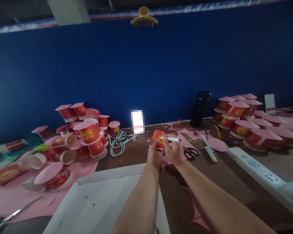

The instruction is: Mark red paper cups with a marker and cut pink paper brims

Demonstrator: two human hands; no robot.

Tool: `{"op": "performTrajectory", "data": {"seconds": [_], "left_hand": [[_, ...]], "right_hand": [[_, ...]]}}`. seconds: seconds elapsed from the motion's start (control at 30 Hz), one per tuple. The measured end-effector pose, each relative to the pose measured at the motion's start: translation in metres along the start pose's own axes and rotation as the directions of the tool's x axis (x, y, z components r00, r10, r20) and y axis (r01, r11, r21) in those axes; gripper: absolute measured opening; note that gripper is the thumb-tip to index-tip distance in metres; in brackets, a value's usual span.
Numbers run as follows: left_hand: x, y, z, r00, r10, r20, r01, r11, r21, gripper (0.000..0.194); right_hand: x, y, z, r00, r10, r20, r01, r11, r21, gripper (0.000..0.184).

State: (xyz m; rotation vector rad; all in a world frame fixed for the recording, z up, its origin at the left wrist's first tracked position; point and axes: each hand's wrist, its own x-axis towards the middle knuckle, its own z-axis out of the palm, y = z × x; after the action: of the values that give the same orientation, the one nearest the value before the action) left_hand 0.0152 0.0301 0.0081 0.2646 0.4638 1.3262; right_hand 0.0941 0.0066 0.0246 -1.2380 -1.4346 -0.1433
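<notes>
My left hand (155,155) is closed round a small red paper cup (158,134) with gold printing, held over the brown table. In my right hand (173,150) is a white marker (171,139) with a dark end, gripped between the fingers. Its other end meets the cup's printed side; whether it touches is too small to tell. Black-handled scissors (191,152) lie just right of my right hand. Pink paper scraps (185,138) are strewn behind and under the hands.
Red cups with pink discs (88,134) crowd the left; more cups (236,109) stand at right. A white tray (100,175), power strip (255,170), glue stick (210,154), black flask (200,109), coiled cable (119,143) and second scissors (17,213) surround the hands. A blue panel (146,71) rises behind.
</notes>
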Motion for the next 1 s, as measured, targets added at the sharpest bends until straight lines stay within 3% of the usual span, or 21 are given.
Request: {"op": "performTrajectory", "data": {"seconds": [0.17,0.57,1.0], "left_hand": [[0.0016,-0.0031,-0.0023,0.998,0.051,0.027,-0.053,0.997,0.063,0.023],[0.0004,-0.0015,0.0011,0.999,0.051,-0.017,-0.05,0.998,0.038,0.02],[-0.0007,0.0057,0.0024,0.99,-0.099,-0.104,0.09,0.993,-0.082,0.01]], "right_hand": [[0.0,-0.0038,0.0001,0.999,-0.05,-0.003,0.05,0.999,0.011,0.02],[-0.0012,0.0018,0.0023,1.0,-0.026,-0.009,0.026,1.0,0.0,0.019],[-0.0016,0.0022,0.001,1.0,0.016,-0.002,-0.016,0.999,-0.046,0.024]]}}
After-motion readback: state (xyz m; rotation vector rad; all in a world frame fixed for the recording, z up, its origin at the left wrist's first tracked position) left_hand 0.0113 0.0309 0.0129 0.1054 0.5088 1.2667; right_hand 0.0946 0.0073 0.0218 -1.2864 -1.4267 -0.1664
